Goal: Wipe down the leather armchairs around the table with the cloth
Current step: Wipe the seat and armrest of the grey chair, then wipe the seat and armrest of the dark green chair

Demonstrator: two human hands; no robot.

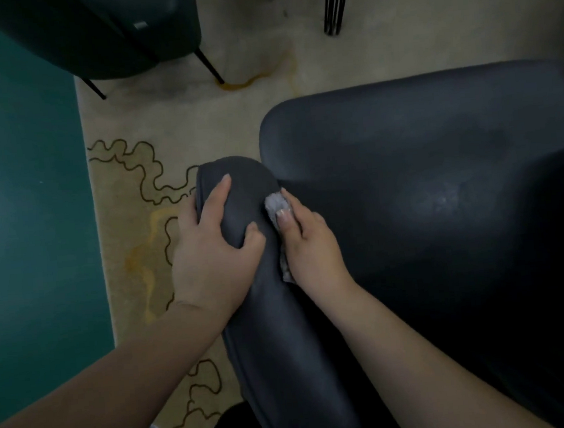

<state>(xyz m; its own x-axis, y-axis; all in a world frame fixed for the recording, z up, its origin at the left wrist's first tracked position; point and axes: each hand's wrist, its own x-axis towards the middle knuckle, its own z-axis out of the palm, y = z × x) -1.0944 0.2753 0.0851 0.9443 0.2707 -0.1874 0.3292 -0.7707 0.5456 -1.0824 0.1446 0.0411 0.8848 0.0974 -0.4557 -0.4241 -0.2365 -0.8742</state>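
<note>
A dark leather armchair (421,155) fills the right half of the view, its padded armrest (276,332) running up the middle. My left hand (213,253) grips the front end of that armrest, fingers on top and thumb on the inner side. My right hand (310,242) holds a small pale grey cloth (275,204) bunched under its fingers and presses it against the inner side of the armrest, where it meets the seat. Most of the cloth is hidden under the hand.
A second dark armchair (107,31) on thin black legs stands at the top left. Thin black table legs (335,3) rise at the top centre. A beige rug (172,121) with dark squiggles and yellow stains lies beneath, with green floor (26,200) on the left.
</note>
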